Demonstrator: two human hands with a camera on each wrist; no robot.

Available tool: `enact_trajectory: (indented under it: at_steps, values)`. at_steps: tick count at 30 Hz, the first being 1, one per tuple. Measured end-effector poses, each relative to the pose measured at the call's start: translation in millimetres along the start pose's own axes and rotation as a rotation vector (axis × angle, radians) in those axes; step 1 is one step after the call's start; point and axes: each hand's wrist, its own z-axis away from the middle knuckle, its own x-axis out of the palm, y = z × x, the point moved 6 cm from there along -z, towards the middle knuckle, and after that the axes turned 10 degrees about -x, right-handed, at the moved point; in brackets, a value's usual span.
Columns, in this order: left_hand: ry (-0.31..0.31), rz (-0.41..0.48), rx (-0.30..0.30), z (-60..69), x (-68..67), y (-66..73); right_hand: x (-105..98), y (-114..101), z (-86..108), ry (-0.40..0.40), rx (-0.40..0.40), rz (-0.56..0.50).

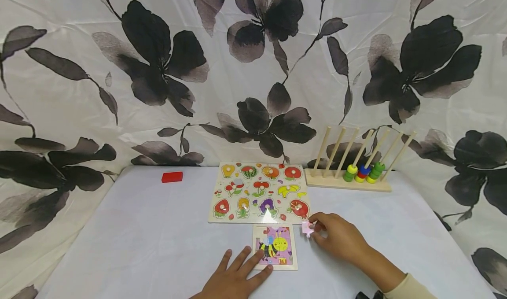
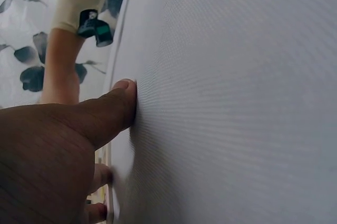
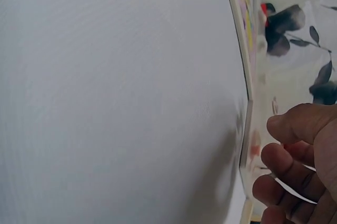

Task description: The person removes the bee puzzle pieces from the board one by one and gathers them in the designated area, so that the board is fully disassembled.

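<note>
A small square bee jigsaw puzzle (image 1: 295, 250) lies in its pale frame at the front middle of the table. My left hand (image 1: 233, 279) rests with spread fingers over its lower left edge. To the puzzle's right, my right hand (image 1: 340, 239) pinches a pink jigsaw piece (image 1: 306, 229) between thumb and forefinger, just above the cloth. Upper left of the bee, a gap in the picture shows a different print beneath. In the left wrist view, the left thumb (image 2: 124, 100) is straight. The right wrist view shows the curled fingers (image 3: 281, 163); the piece is hardly visible there.
A wooden fruit peg puzzle (image 1: 237, 221) lies directly behind the bee puzzle. At the back right stands a peg rack (image 1: 317, 180) with green, yellow, blue and red beads. A red block (image 1: 172, 177) sits at the back left. Behind everything hangs a flowered cloth (image 1: 222, 83).
</note>
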Motion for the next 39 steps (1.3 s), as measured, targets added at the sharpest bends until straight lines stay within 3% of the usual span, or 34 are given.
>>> enact_trajectory:
  at_steps: [17, 39]
  values:
    - [-0.035, 0.024, -0.013, -1.4, -2.0, -0.8, -9, 32, 7.7, -0.022, -0.018, -0.03]
    - [-0.019, 0.017, -0.002, -0.8, -1.7, 0.1, -11, 63, 4.9, -0.094, -0.03, -0.09]
